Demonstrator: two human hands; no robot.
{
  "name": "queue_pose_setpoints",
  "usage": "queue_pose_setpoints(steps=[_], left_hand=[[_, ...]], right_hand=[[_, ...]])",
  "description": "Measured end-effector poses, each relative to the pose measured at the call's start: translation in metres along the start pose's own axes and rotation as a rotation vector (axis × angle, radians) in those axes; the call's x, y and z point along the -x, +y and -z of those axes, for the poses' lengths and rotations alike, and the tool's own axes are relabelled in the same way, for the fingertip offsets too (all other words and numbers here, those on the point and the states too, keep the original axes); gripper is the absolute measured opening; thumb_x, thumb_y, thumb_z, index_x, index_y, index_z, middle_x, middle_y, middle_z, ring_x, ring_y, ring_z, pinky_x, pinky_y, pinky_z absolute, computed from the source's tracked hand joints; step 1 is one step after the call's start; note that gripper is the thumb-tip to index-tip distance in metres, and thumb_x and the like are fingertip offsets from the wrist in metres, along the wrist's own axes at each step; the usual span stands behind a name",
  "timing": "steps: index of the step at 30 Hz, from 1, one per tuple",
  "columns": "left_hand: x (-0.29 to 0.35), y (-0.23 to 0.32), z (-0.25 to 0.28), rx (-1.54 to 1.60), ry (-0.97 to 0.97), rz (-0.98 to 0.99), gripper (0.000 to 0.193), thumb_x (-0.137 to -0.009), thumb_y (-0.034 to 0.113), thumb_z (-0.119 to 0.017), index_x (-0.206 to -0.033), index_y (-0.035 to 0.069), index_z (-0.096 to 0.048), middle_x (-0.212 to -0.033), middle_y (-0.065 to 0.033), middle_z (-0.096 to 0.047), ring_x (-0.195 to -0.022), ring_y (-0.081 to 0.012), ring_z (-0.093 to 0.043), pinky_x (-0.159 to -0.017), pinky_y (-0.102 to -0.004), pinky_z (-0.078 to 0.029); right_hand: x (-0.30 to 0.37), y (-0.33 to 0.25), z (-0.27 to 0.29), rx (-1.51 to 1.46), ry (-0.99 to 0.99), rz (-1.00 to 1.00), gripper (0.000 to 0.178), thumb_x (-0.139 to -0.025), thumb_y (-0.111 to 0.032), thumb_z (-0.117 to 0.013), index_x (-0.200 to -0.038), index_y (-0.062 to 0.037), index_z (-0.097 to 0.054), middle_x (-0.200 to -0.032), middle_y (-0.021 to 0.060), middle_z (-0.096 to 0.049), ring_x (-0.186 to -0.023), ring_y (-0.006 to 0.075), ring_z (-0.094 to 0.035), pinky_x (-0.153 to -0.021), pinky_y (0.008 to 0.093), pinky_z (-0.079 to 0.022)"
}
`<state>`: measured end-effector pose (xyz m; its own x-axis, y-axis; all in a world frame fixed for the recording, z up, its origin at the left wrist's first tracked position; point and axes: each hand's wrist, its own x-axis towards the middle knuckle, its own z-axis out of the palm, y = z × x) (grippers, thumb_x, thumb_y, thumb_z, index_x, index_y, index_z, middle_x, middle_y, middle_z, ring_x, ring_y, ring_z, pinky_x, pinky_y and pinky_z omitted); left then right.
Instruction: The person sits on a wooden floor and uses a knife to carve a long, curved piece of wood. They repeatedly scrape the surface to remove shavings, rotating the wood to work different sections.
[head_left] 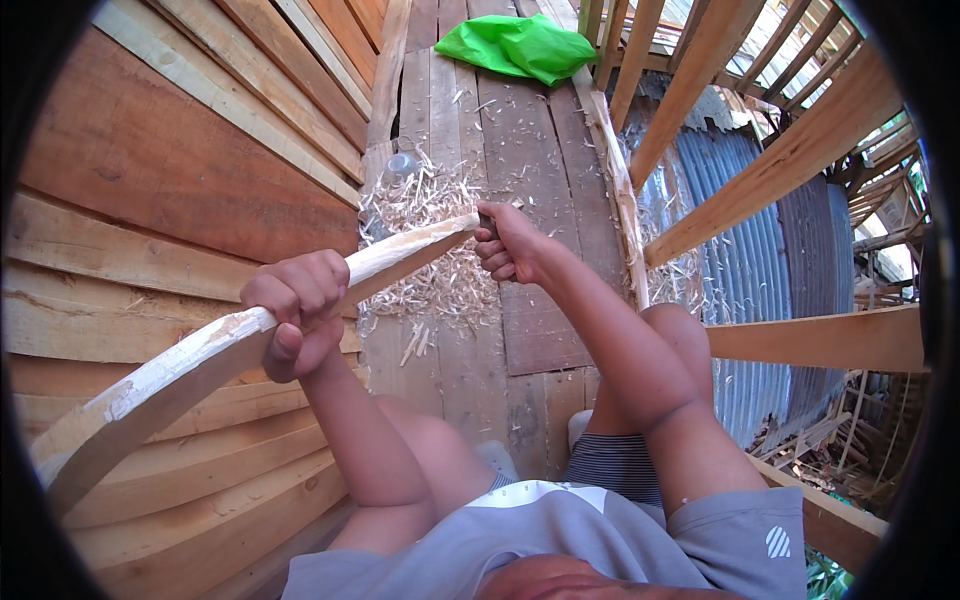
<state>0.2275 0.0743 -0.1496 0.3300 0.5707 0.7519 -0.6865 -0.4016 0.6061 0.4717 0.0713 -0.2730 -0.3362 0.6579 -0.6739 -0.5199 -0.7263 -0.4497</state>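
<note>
A long wooden plank (200, 371) runs from the lower left up to the middle, its upper edge pale and rough, partly white. Around its middle wraps my left hand (301, 303), fingers closed over the edge and thumb underneath. At the plank's far end is my right hand (512, 243), fingers curled and thumb against the tip. Something small and dark shows between that thumb and the fingers, too hidden to name. Below the far end, curled wood shavings (430, 283) lie heaped on the floorboards.
A plank wall (180, 150) stands close on the left. Along the right runs a railing of wooden posts (780, 150), with corrugated metal sheets (745, 230) beyond. A clear round container (402, 165) sits among the shavings. A bright green sheet or bag (515, 47) lies farther off.
</note>
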Motion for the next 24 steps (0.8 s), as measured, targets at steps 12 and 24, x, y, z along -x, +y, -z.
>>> queue_pose_setpoints(steps=[12,24], left_hand=[[0.0,0.001,0.0,-0.002,0.003,0.006,0.029,-0.081,0.021,-0.065,-0.07,0.011,-0.04,-0.062,-0.0005,-0.041,-0.054,-0.0142,-0.037,-0.06,-0.0329,-0.034],[-0.002,0.0,0.004,0.007,-0.049,0.002,0.029,-0.08,0.021,-0.067,-0.069,0.012,-0.042,-0.059,0.0014,-0.041,-0.052,-0.0132,-0.037,-0.057,-0.0316,-0.034]], right_hand=[[-0.008,0.005,0.006,0.54,0.43,0.287,0.048,-0.102,-0.046,-0.035,-0.072,-0.0102,-0.046,-0.055,-0.0008,-0.04,-0.04,0.0107,-0.034,-0.037,0.0312,-0.026],[-0.004,0.024,0.003,0.984,0.45,0.414,0.049,-0.102,-0.037,-0.035,-0.074,-0.0001,-0.051,-0.057,0.0046,-0.048,-0.043,0.0158,-0.043,-0.041,0.0377,-0.037]])
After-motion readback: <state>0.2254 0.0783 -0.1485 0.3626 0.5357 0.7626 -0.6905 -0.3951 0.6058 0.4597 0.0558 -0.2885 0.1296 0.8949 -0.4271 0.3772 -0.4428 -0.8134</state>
